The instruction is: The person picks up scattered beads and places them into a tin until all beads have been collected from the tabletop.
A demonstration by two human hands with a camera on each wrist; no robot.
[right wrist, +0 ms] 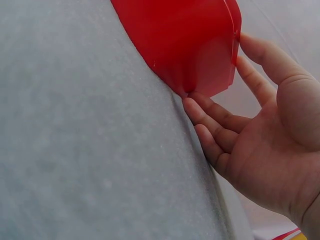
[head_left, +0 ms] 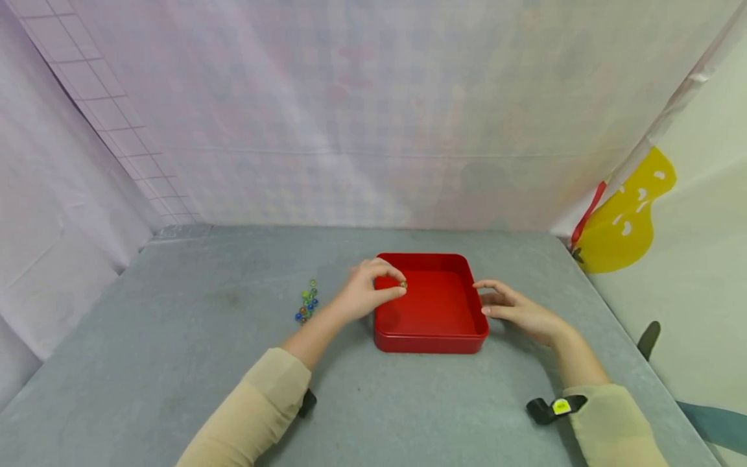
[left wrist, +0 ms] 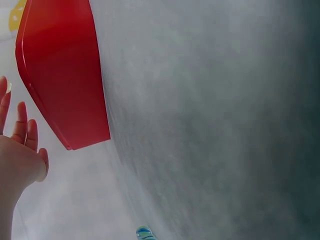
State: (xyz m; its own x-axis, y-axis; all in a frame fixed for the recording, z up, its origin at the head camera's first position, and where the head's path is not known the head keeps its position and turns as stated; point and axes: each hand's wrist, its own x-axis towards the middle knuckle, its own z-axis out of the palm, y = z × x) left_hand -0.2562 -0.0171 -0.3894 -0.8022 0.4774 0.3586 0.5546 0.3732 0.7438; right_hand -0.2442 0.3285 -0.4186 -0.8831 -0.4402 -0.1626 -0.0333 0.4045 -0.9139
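My left hand [head_left: 369, 288] pinches a small glass marble [head_left: 403, 284] between thumb and fingertips, above the left part of a red square box [head_left: 432, 345]. The box is open at the top, and its red floor shows. In the left wrist view the left hand [left wrist: 20, 157] appears beside the box's outer wall [left wrist: 67, 85], other fingers spread apart. My right hand [head_left: 519, 314] touches the box's right side with its fingertips. Seen from the right wrist, the thumb and fingers of that hand [right wrist: 272, 135] lie against the wall and near its bottom edge.
Several loose glass marbles [head_left: 299, 317], blue, green and amber, lie in a cluster on the grey table [head_left: 175, 363] left of the box. One blue-green marble [left wrist: 144, 232] shows in the left wrist view. A pale curtain [head_left: 350, 117] hangs behind the table.
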